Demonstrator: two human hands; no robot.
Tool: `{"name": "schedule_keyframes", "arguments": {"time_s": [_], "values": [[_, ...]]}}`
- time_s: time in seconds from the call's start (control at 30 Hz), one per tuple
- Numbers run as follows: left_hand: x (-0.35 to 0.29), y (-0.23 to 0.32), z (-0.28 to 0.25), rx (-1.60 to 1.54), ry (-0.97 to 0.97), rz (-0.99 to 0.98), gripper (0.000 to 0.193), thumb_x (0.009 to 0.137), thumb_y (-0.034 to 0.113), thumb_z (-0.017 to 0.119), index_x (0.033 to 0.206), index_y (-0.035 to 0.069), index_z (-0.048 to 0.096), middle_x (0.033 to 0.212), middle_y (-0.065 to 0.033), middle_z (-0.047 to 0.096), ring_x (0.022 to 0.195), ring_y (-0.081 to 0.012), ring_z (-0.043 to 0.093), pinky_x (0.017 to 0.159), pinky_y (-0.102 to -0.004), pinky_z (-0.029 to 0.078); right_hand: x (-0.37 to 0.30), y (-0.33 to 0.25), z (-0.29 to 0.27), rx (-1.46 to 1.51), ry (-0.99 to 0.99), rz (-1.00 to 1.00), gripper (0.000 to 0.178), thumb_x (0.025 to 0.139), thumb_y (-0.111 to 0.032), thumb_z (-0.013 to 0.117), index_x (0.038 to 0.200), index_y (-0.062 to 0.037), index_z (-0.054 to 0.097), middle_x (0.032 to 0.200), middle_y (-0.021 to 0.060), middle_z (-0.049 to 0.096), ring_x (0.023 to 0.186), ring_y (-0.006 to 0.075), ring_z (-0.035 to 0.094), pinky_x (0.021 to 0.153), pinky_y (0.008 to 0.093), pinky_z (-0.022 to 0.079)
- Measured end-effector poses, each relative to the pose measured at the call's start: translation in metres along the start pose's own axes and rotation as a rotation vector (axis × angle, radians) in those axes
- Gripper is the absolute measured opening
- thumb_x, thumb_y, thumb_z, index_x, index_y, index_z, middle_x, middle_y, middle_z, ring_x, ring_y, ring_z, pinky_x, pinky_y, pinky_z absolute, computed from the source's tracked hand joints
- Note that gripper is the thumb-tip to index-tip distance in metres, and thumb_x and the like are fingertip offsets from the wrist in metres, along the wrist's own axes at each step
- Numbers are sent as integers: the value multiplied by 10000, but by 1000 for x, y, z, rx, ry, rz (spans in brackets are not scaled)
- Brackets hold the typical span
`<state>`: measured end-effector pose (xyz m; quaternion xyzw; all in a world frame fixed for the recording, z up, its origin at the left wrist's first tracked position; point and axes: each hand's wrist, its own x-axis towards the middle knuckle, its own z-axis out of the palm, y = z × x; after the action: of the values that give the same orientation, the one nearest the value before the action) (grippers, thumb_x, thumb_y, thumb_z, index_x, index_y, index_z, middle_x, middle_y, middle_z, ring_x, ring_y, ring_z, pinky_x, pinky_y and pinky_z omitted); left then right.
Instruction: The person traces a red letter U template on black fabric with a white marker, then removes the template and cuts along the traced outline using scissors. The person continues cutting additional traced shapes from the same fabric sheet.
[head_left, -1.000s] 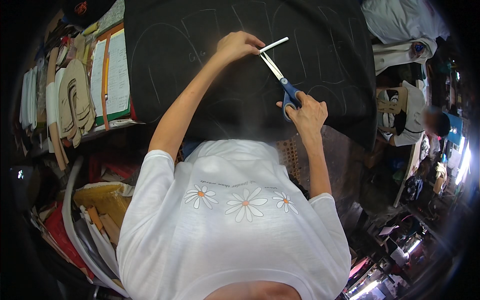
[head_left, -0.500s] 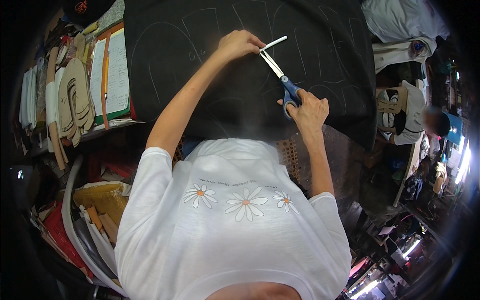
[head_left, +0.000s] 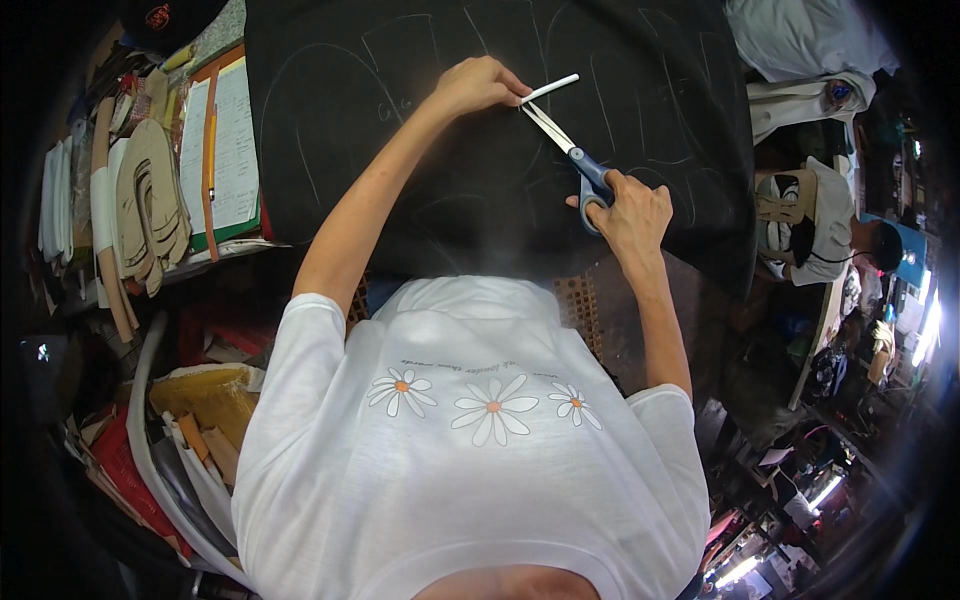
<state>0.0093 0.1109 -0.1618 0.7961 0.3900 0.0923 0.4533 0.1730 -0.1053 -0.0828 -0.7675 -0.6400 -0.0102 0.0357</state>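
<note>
My left hand (head_left: 478,86) is closed in a pinch on one end of a slim white stick (head_left: 552,88) that looks like chalk. The stick's free end points away to the right. My right hand (head_left: 634,214) grips a pair of scissors (head_left: 585,170) by its blue-grey handles, thumb through a loop. Their tips meet the left fingertips at the stick's held end; whether they touch the stick cannot be made out. Below both hands spreads a large black cloth (head_left: 400,170), marked with thin white outlines of pattern pieces.
On the left lie a written sheet (head_left: 236,150) with an orange pencil (head_left: 212,160) and beige cut pieces (head_left: 150,200). A bin of folded material (head_left: 205,400) stands lower left. At the right, another person (head_left: 825,220) sits near white cloth (head_left: 800,40).
My right hand has shifted a little to the right and up, swinging the scissor handles with it so the blades lie flatter. The left hand and white stick have barely moved.
</note>
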Motion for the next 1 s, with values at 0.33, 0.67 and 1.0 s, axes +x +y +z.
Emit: {"name": "schedule_keyframes", "arguments": {"time_s": [0.33,0.67,1.0], "values": [[-3,4,1,-6,22,-23,260,760,209,681,1011,227,747,872,5,727,834,-121,661,790,-273,483,-15,-8,16,84,29,107,348,658,-398,756,743,-85,629,651,48,632,562,214,562,619,353,300],[-4,6,2,24,9,-34,266,764,229,666,1018,237,745,877,10,725,836,-128,658,781,-279,480,-14,-9,14,83,0,108,342,672,-399,747,739,-85,630,646,48,633,556,213,558,634,356,305],[-2,6,0,22,-13,-37,249,773,212,671,1011,218,747,887,-2,730,862,-133,667,809,-279,487,-12,-9,14,84,-7,108,365,647,-409,774,731,-83,632,614,52,622,529,216,548,614,350,306]]}}
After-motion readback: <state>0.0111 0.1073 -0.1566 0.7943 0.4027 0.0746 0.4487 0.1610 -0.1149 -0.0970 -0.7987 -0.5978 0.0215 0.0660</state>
